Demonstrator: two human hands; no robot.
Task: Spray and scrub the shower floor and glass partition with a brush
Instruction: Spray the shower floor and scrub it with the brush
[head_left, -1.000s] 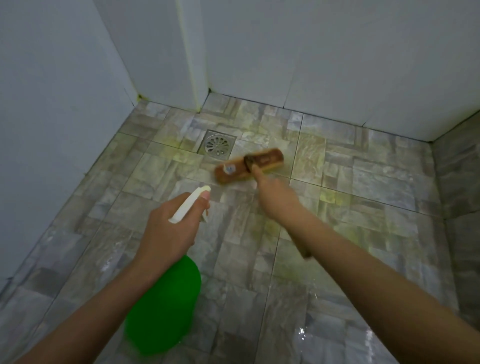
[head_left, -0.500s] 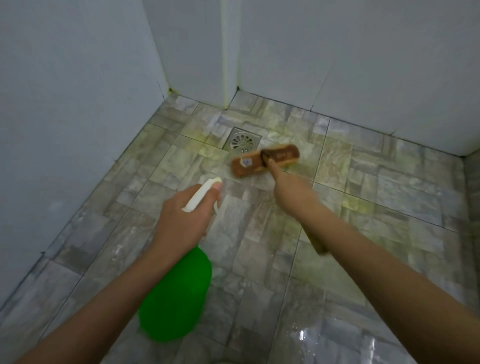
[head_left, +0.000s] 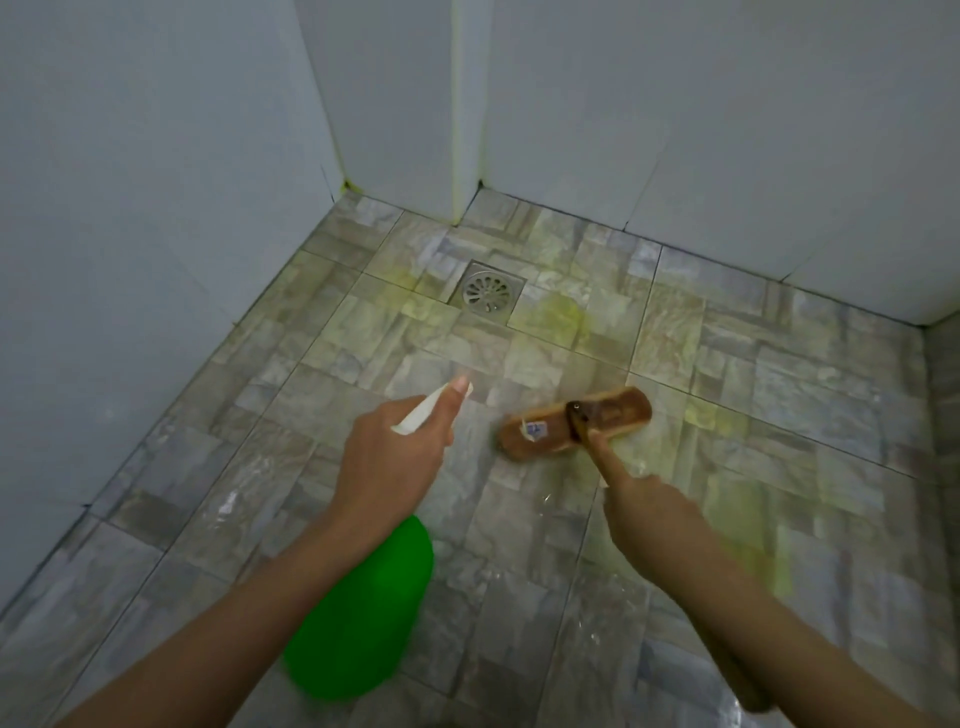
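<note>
My left hand (head_left: 395, 462) grips a green spray bottle (head_left: 363, 618) by its white trigger head, nozzle aimed at the floor ahead. My right hand (head_left: 639, 506) holds the handle of a brown wooden scrub brush (head_left: 574, 423), index finger stretched along the handle. The brush head lies flat on the grey stone-pattern shower floor (head_left: 779, 405), right of the nozzle. Yellow-green patches of cleaner show on the tiles around it. The handle's rear end is hidden under my right forearm.
A square metal drain (head_left: 487, 292) sits in the floor beyond the brush. White tiled walls (head_left: 727, 130) close the far side, with a narrow corner column (head_left: 457, 114). A pale panel (head_left: 130, 208) runs along the left side. Wet shine covers the near tiles.
The brush has been drawn back from beside the drain toward me and to the right. The drain is now uncovered. My left hand keeps the bottle in much the same pose.
</note>
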